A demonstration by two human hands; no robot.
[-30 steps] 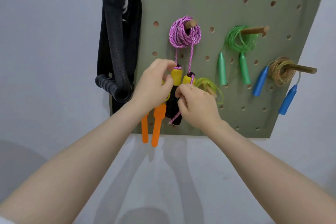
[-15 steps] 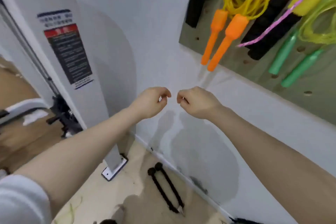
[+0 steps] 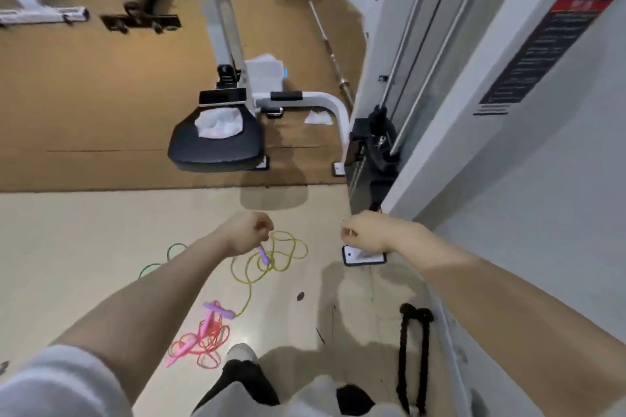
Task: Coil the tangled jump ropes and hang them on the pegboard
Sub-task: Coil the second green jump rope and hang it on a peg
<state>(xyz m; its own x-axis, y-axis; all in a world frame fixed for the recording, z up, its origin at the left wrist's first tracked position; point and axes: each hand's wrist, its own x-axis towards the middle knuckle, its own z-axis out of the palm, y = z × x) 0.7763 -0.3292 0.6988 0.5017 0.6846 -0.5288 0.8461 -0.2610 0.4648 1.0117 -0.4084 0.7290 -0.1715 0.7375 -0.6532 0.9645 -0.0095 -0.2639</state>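
**Hands empty above 3 loose ropes on the floor**

I see both hands raised over the cream floor [image 3: 84,247]. The left hand [image 3: 245,234] has loosely curled fingers holding nothing. The right hand [image 3: 367,232] is likewise curled and empty. Below the left hand lies the tangled yellow-green jump rope with purple handles [image 3: 271,261]. Nearer my feet lies the tangled red jump rope with pink handles [image 3: 200,344]. A green rope [image 3: 169,254] shows left of the forearm. The pegboard is out of frame.
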